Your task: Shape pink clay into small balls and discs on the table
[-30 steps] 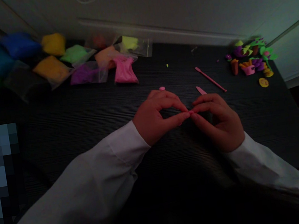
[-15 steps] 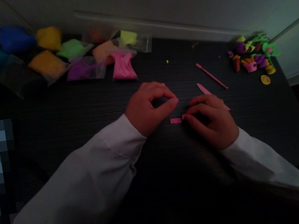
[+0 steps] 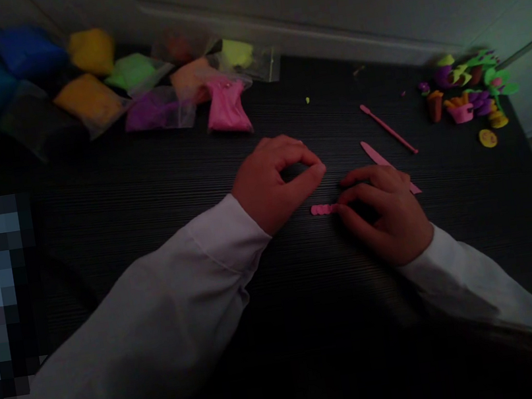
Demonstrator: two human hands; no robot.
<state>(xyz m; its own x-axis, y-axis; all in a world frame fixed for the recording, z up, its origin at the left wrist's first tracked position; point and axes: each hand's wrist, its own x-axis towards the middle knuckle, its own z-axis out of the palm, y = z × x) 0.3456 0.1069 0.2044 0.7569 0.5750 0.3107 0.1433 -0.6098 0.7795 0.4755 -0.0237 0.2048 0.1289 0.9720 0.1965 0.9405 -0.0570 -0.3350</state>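
A short row of flattened pink clay pieces (image 3: 321,209), overlapping each other, lies on the dark table. At its right end my right hand (image 3: 384,214) pinches a small pink clay piece between thumb and forefinger, touching the row. Above and left of the row hovers my left hand (image 3: 279,181), its thumb and forefinger tips together with nothing visible between them. Just beyond my right hand rests a pink plastic clay knife (image 3: 375,154), partly covered by the fingers. Farther back is a thin pink modelling stick (image 3: 388,129).
Bags of coloured clay crowd the back left, with a pink clay bag (image 3: 227,106) nearest my left hand. Small finished clay figures (image 3: 461,109) stand at the right, beside a yellow clay disc (image 3: 488,138). A tiny yellow-green crumb (image 3: 308,100) lies farther back.
Both hands held a pink clay bit together; then they parted and my left hand drew back. My right hand brought the piece down to the row's right end. The view has shifted slightly.
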